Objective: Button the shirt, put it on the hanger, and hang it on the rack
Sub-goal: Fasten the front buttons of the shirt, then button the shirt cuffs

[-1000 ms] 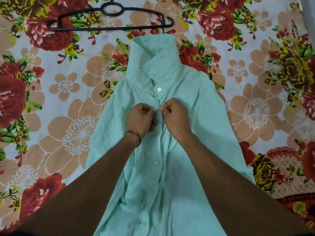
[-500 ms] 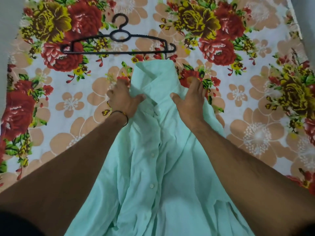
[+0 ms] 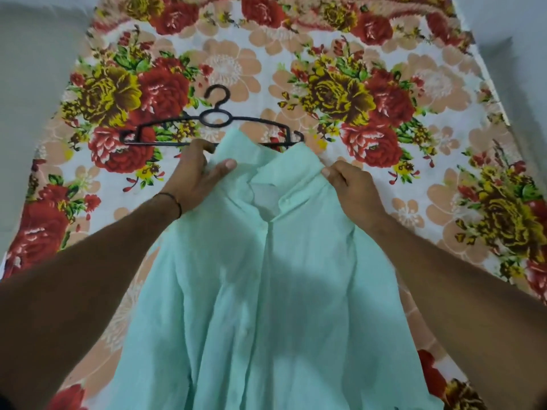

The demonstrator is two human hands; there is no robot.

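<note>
Both hands have gone from lying flat on the shoulders to taking hold of cloth beside the collar (image 3: 284,164). The shirt (image 3: 266,291) top now overlaps the lower bar of the hanger (image 3: 216,119), where half a second ago a gap showed.

Left hand (image 3: 195,176): thumb on top of the fabric, fingers tucked under the shoulder edge, gripping. Right hand (image 3: 352,187): fingers curled, pinching the opposite shoulder edge.

Shirt lies front-up on the flowered sheet (image 3: 384,84), placket closed down the front as far as can be seen, neck open. Hanger flat on the sheet, hook pointing away, untouched.

Step in hand — buttoning looks finished; start of the hanger step. Next move probably needs one hand freed to take the hanger and feed its arms in through the neck, one shoulder at a time. Rack not in view.
</note>
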